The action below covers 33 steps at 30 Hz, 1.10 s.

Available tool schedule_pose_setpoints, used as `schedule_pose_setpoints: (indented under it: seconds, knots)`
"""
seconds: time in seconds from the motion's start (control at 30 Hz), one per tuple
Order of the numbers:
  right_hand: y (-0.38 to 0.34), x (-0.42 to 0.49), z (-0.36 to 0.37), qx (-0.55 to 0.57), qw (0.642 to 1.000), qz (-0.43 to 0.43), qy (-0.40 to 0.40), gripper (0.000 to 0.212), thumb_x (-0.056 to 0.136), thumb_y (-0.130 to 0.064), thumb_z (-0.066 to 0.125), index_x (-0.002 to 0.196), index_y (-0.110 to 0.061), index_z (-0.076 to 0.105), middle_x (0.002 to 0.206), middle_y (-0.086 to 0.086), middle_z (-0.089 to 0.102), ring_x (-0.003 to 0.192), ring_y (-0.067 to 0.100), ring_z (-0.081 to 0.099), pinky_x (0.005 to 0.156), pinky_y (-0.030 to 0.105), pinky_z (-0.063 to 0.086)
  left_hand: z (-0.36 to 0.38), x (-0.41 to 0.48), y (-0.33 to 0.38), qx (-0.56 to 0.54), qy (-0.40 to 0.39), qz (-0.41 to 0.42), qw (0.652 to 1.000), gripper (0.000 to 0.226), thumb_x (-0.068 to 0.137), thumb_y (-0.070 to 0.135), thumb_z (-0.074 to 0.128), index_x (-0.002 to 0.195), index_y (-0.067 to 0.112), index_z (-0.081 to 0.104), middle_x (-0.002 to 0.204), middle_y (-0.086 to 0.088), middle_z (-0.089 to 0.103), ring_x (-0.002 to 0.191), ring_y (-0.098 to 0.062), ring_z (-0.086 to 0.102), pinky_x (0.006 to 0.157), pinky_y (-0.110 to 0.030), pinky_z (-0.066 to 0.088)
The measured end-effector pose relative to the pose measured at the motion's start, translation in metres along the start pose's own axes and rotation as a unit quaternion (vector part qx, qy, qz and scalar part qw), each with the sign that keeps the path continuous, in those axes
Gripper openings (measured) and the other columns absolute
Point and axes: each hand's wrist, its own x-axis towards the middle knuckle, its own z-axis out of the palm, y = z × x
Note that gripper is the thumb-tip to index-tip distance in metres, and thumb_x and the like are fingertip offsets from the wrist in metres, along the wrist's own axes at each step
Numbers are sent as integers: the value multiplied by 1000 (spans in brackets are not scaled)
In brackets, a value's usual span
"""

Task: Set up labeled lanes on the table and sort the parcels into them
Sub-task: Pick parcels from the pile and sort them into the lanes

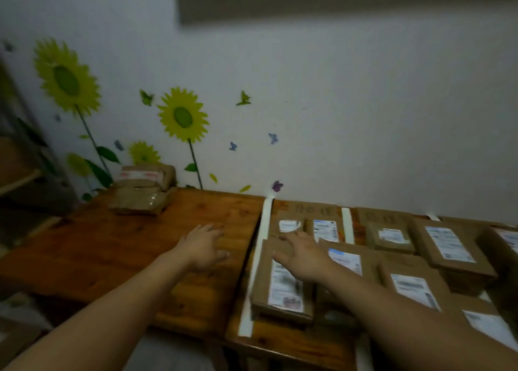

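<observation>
Front and centre, a flat brown cardboard parcel (263, 275) lies at the near end of the first lane, its white shipping label (284, 289) facing up, the print too blurred to read. The right hand (305, 255) is over the parcel's far end, fingers straight and spread, gripping nothing; whether the palm touches the cardboard, I can't tell. Right along the parcel's left edge runs a long cream tape strip (259, 258), from the wall toward the table's near edge. A second cream tape strip (347, 225) bounds the lane on the right. At the head of the lanes, cardboard lane signs (314, 209) carry handwritten characters, too smeared to make out. More brown labelled boxes (451, 247) crowd the lanes beyond, some stacked, labels up. Over to the left hand (204, 247): fingers loosely extended, holding nothing, above the bare, glossy orange-brown wooden table (112, 244), left of the tape. Far back in the left corner, a heap of crumpled brown paper-wrapped parcels (143, 194) sits against the white wall (364, 118), the top one banded with red-and-white tape. Yellow sunflower stickers (182, 115) and small butterfly stickers (273, 138) dot that wall.
</observation>
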Motion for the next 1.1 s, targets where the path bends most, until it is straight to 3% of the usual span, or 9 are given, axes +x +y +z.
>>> schedule_pose_setpoints:
  seconds: [0.1,0.3,0.5,0.77,0.9,1.0,1.1]
  knots:
    - [-65,38,25,25,1000,-16,-8,65,90,-60,48,143,-24,39,146,5,38,131,23,39,100,30,33,-25,4,-82,-49,1,-31,998,74,83,55,58,146,31,28,157,-2,14,144,-27,13,115,-46,19]
    - [-169,106,63,48,996,-48,-54,65,92,-55,49,145,-19,36,151,7,34,138,25,32,112,36,30,-66,9,-205,-113,18,-110,987,74,82,51,62,145,29,31,157,-4,17,143,-26,18,113,-39,22]
    - [-228,190,98,44,996,-49,-63,63,91,-55,51,144,-23,38,148,5,37,135,23,36,107,33,31,-89,38,-283,-196,44,-161,966,73,84,42,65,145,26,30,155,-5,20,140,-26,25,111,-38,28]
    - [-282,345,141,83,994,-50,-60,64,89,-54,55,143,-23,40,145,5,44,131,21,42,105,30,33,-132,127,-367,-220,45,-181,958,71,87,36,63,146,20,29,154,-7,25,137,-26,30,111,-36,29]
    - [-301,411,161,121,988,-42,-83,60,89,-50,57,142,-25,41,142,2,47,124,18,47,94,28,39,-147,176,-409,-214,38,-186,958,69,88,34,62,146,19,28,153,-8,24,137,-26,30,109,-36,29]
    - [-310,443,184,146,983,15,-107,57,88,-51,57,140,-33,39,126,-6,55,88,2,55,66,18,38,-147,209,-439,-219,14,-202,955,69,88,34,61,147,20,27,153,-8,24,137,-26,31,108,-35,30]
    - [-312,473,213,143,983,40,-105,49,90,-46,57,135,-36,42,117,-10,57,73,-5,46,57,16,32,-138,250,-469,-254,-18,-194,947,62,88,31,61,142,19,34,144,-6,41,123,-19,45,88,-24,36]
